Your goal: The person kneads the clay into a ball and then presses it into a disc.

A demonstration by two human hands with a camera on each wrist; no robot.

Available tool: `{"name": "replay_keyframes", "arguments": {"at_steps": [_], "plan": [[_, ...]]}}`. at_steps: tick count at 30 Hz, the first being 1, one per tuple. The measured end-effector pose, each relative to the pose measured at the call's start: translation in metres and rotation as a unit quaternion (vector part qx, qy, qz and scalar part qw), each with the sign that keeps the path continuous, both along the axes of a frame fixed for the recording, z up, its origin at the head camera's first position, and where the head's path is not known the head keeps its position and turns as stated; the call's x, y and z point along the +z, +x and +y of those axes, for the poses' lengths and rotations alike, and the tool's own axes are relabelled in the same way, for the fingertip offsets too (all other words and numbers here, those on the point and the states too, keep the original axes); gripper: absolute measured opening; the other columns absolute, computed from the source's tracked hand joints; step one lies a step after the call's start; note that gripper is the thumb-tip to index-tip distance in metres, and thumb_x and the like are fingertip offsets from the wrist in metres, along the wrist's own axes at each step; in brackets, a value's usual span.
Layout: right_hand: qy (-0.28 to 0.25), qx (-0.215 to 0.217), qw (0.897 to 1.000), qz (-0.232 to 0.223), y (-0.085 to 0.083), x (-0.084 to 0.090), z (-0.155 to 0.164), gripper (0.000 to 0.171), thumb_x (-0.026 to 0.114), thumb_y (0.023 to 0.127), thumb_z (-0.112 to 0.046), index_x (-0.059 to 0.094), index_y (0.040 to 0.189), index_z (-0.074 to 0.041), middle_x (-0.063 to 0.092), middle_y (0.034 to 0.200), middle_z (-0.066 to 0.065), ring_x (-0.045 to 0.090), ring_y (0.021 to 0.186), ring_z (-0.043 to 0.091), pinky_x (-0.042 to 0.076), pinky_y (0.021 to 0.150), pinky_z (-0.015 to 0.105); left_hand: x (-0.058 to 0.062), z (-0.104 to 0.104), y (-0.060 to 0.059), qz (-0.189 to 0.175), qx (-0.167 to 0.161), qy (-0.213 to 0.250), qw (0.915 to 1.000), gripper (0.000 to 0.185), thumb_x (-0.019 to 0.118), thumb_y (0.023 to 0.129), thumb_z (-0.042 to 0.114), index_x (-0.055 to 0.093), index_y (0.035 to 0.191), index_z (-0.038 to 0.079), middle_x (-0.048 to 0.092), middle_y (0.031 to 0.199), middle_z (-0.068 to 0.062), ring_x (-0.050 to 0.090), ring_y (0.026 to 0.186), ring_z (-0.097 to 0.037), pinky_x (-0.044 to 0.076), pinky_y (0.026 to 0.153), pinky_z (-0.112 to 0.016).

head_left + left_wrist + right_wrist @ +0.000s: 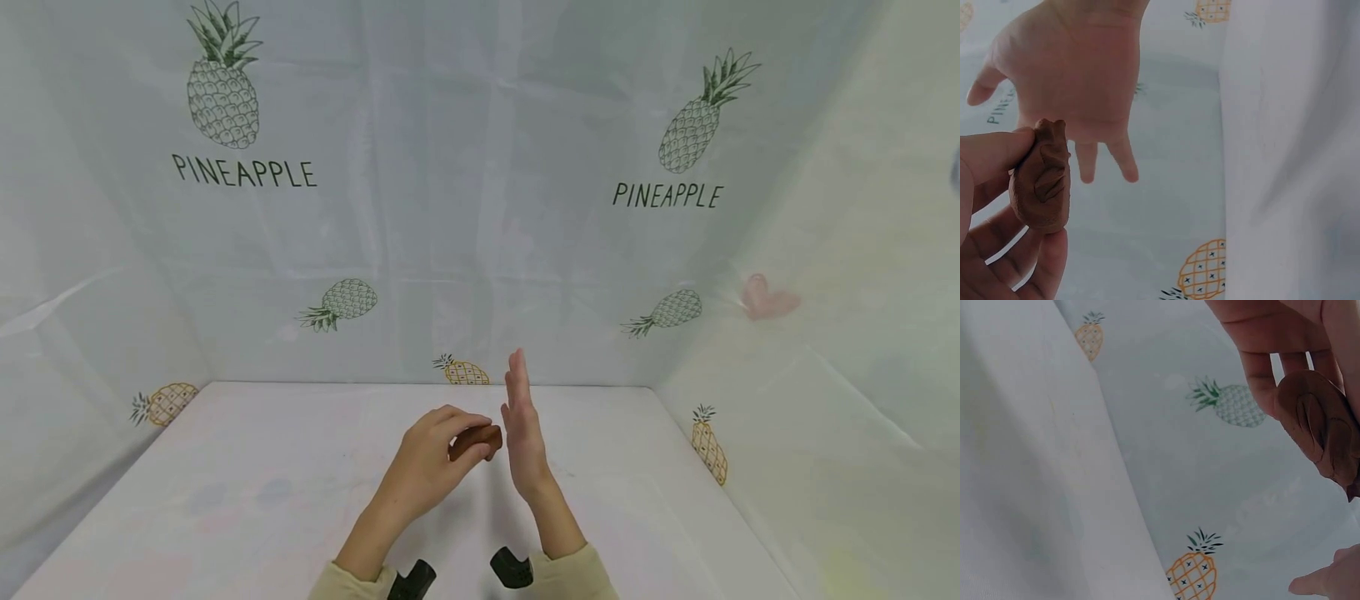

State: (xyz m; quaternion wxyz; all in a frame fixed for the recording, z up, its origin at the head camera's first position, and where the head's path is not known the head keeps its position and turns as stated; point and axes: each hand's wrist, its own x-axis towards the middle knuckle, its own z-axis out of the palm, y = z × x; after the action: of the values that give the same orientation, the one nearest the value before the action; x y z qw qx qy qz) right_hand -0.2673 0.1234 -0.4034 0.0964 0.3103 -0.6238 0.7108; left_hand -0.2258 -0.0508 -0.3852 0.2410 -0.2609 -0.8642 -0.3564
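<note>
A small brown carved piece, seemingly of wood, is pinched between the thumb and curled fingers of the left hand and is held above the white tabletop, just short of the right hand. The right hand is held flat and upright, fingers straight and together, its palm turned towards the piece; nothing is gripped by it. Whether the end of the piece touches that palm cannot be told from the head view.

The step in hand is judged to be a presentation of the piece to the open palm, a hand-over or a pressing against it. For the next move, the small gap would have to be closed and the pinch kept firm until the piece is borne by the other hand, since the piece is rounded and held only at one end.

The layout of both hands over the tabletop is given only by the head view. In the left wrist view the carved grooves of the piece are shown, with the spread right hand beyond it and apparently apart from it. In the right wrist view the smooth oval face of the piece and the left fingers curled behind it are shown close up.
</note>
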Motion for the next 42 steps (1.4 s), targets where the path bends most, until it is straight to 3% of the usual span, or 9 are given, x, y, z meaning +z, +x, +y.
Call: {"name": "replay_keyframes", "arguments": {"at_steps": [17,21,24,26,32,35,37,39,42], "plan": [[-0.013,-0.011,1.000,-0.018,0.004,0.003,-0.002,0.066,0.005,0.110,-0.057,-0.018,0.168,-0.036,-0.022,0.175,-0.014,-0.025,0.161,0.022,-0.020,0.117,0.074,0.003,0.006,0.006,0.013,-0.012,-0.002,0.9998,0.028,0.087,0.092,0.023,0.080,0.119,0.022,0.073,0.113,0.014,0.064,0.102,-0.006,0.055,0.083,-0.029],[-0.019,-0.010,0.999,-0.027,0.005,0.003,-0.001,0.065,0.005,0.109,-0.058,-0.018,0.167,-0.041,-0.023,0.174,-0.016,-0.026,0.161,0.021,0.006,0.127,0.053,0.002,0.008,0.006,0.016,-0.013,-0.003,0.9998,0.027,0.087,0.091,0.023,0.080,0.117,0.023,0.073,0.112,0.014,0.063,0.099,-0.006,0.054,0.081,-0.028],[-0.025,-0.002,0.999,-0.035,0.006,0.003,-0.001,0.064,0.006,0.109,-0.059,-0.018,0.166,-0.044,-0.025,0.173,-0.017,-0.028,0.160,0.020,0.049,0.084,0.020,0.002,0.010,0.006,0.021,-0.017,-0.003,0.9996,0.026,0.088,0.091,0.024,0.080,0.116,0.023,0.074,0.110,0.015,0.063,0.097,-0.006,0.054,0.080,-0.027],[-0.022,-0.009,0.999,-0.036,0.006,0.003,-0.001,0.064,0.005,0.108,-0.059,-0.018,0.166,-0.045,-0.024,0.173,-0.017,-0.027,0.160,0.019,0.044,0.056,0.016,0.002,0.011,0.007,0.025,-0.022,-0.001,0.9995,0.026,0.088,0.091,0.024,0.080,0.116,0.022,0.074,0.110,0.014,0.063,0.097,-0.006,0.054,0.080,-0.027],[-0.019,-0.023,0.999,-0.032,0.006,0.003,0.000,0.067,0.005,0.108,-0.059,-0.020,0.167,-0.040,-0.024,0.173,-0.018,-0.027,0.160,0.019,0.028,0.041,0.031,0.001,0.015,0.007,0.041,-0.033,0.003,0.9986,0.025,0.088,0.090,0.024,0.081,0.114,0.021,0.074,0.110,0.013,0.063,0.097,-0.006,0.055,0.080,-0.027],[-0.025,-0.028,0.999,-0.033,0.006,0.003,-0.001,0.066,0.006,0.109,-0.056,-0.020,0.167,-0.040,-0.024,0.174,-0.018,-0.026,0.160,0.018,0.050,0.086,0.040,-0.001,0.017,0.007,0.051,-0.037,0.001,0.9980,0.026,0.088,0.090,0.026,0.082,0.115,0.022,0.074,0.111,0.013,0.063,0.096,-0.007,0.055,0.080,-0.027],[-0.030,-0.032,0.998,-0.034,0.006,0.003,-0.001,0.065,0.007,0.109,-0.054,-0.019,0.167,-0.040,-0.023,0.174,-0.017,-0.025,0.160,0.017,0.019,0.121,0.059,-0.002,0.018,0.007,0.056,-0.039,0.000,0.9976,0.027,0.087,0.090,0.027,0.082,0.116,0.023,0.074,0.112,0.013,0.062,0.095,-0.006,0.054,0.079,-0.027],[-0.035,-0.030,0.998,-0.033,0.005,0.003,-0.001,0.064,0.007,0.110,-0.051,-0.018,0.167,-0.039,-0.023,0.174,-0.017,-0.025,0.161,0.018,-0.014,0.120,0.071,-0.004,0.019,0.006,0.063,-0.042,0.001,0.9972,0.028,0.087,0.090,0.027,0.082,0.117,0.023,0.075,0.113,0.014,0.063,0.095,-0.006,0.054,0.079,-0.026],[-0.037,-0.034,0.998,-0.033,0.005,0.002,-0.001,0.064,0.008,0.110,-0.050,-0.018,0.168,-0.039,-0.021,0.174,-0.017,-0.024,0.161,0.020,-0.016,0.119,0.075,-0.005,0.018,0.005,0.068,-0.047,0.010,0.9965,0.029,0.088,0.089,0.028,0.081,0.117,0.023,0.075,0.114,0.016,0.064,0.096,-0.005,0.054,0.079,-0.025]]}}
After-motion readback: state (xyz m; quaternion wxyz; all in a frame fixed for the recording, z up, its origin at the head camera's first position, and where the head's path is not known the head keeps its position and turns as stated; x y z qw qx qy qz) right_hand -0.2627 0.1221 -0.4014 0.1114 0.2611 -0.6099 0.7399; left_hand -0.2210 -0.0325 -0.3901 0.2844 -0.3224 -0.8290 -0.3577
